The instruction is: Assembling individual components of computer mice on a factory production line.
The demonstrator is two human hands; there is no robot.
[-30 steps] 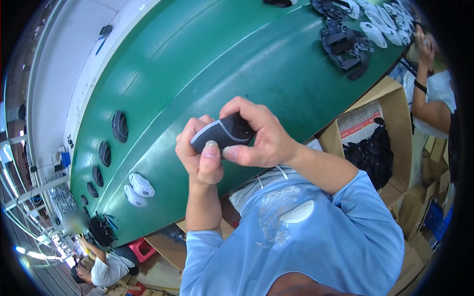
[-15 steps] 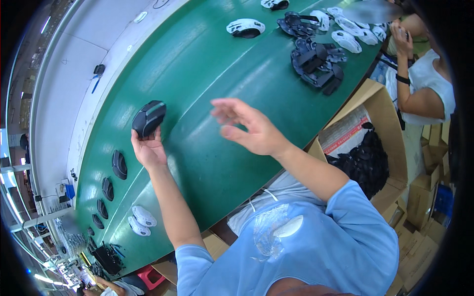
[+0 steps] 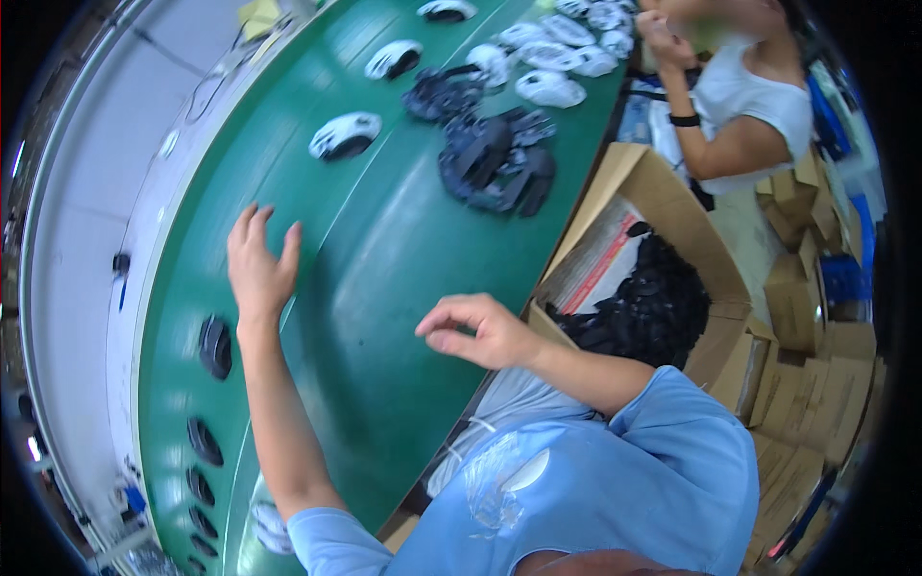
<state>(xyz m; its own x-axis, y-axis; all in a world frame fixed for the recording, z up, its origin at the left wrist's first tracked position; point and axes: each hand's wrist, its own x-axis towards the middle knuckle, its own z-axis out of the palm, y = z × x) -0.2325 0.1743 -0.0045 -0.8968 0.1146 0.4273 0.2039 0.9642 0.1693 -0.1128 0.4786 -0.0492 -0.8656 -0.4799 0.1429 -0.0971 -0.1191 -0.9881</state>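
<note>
My left hand [image 3: 261, 274] is over the green table surface, fingers spread and nothing in them. Just below it on the table lies a dark, rounded plastic shell [image 3: 215, 346], shaped like a computer mouse. Closer to my body, my right hand [image 3: 480, 328] hovers near the table's edge; its fingers are bent but apart from the thumb, and it looks empty. Beyond my left hand sits a white shell with a dark underside [image 3: 346, 136]. A heap of dark plastic parts [image 3: 495, 163] lies farther up the table, out of reach of both hands' fingers.
More dark shells [image 3: 204, 442] run in a line at the left. White shells [image 3: 549, 88] cluster at the far end, beside a co-worker [image 3: 754, 106]. An open cardboard box [image 3: 706, 216] with black parts [image 3: 653, 302] stands at my right. Another white piece [image 3: 272, 526] lies by my left forearm.
My left hand has let go of the dark shell, which now lies on the table, and is open farther up. My right hand has drawn back toward my body. The view has swung right.
</note>
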